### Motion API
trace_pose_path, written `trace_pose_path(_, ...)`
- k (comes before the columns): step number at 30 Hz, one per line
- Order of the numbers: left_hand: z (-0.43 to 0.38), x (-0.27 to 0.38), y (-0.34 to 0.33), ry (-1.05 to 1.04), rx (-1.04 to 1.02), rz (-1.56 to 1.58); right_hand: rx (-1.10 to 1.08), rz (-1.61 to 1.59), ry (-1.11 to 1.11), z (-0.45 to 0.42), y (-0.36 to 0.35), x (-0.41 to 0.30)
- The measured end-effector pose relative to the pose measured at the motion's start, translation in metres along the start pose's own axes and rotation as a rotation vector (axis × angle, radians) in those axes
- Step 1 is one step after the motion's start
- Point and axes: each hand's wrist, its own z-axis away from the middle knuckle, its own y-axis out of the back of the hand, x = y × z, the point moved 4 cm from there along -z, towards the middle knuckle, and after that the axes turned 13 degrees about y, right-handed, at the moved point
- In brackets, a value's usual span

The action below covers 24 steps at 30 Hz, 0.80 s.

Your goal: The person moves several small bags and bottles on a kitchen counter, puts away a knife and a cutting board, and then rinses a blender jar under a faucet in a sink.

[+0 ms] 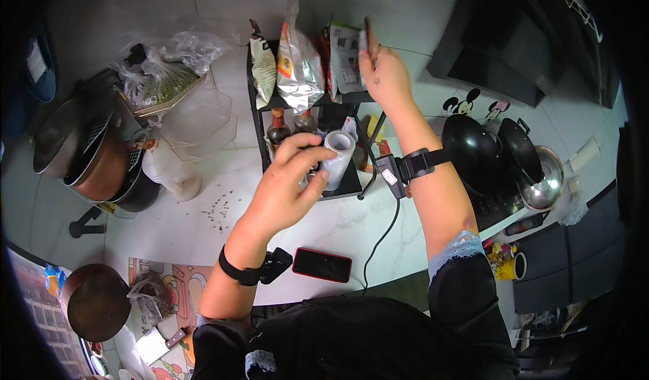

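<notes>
My left hand (284, 187) has its fingers spread beside an upright roll of clear plastic film (338, 162). Its index fingertip and thumb overlap the roll's left side; whether they touch it is hard to tell. The roll stands on the lower tier of a black two-tier rack (350, 192). Up at the rack's top tier, my right hand (388, 78) pinches a thin packet (371, 37), seen nearly edge-on and blurred. Next to it stands a grey printed pouch (347, 58), then a silver foil bag (301, 75) and a cream-coloured bag (262, 70).
Sauce bottles (278, 129) stand on the lower tier. A phone (322, 265) lies on the white counter (324, 228). Stacked pans (96, 162) and a plastic jug (170, 169) are left; a wok (471, 152) is right. A cleaver (152, 346) lies lower left. A cable (380, 243) trails from my right wrist strap.
</notes>
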Motion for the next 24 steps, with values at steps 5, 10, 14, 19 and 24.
trace_pose_path(5,0.017,-0.007,0.003,0.110,-0.104,-0.004,-0.206,-0.768,-0.541,0.010,-0.038,0.013)
trace_pose_path(10,0.018,-0.008,0.001,0.121,-0.130,-0.012,-0.366,-0.643,-0.412,0.022,-0.033,0.032)
trace_pose_path(14,0.024,-0.015,0.004,0.116,-0.104,-0.027,-0.132,-0.725,-0.298,0.041,0.004,0.018)
trace_pose_path(19,0.041,-0.033,-0.002,0.153,-0.108,-0.008,-0.030,-1.034,-0.476,0.160,0.063,-0.004)
trace_pose_path(24,0.050,-0.053,-0.009,0.284,-0.134,0.004,-0.554,-0.816,-0.942,0.348,0.035,0.014)
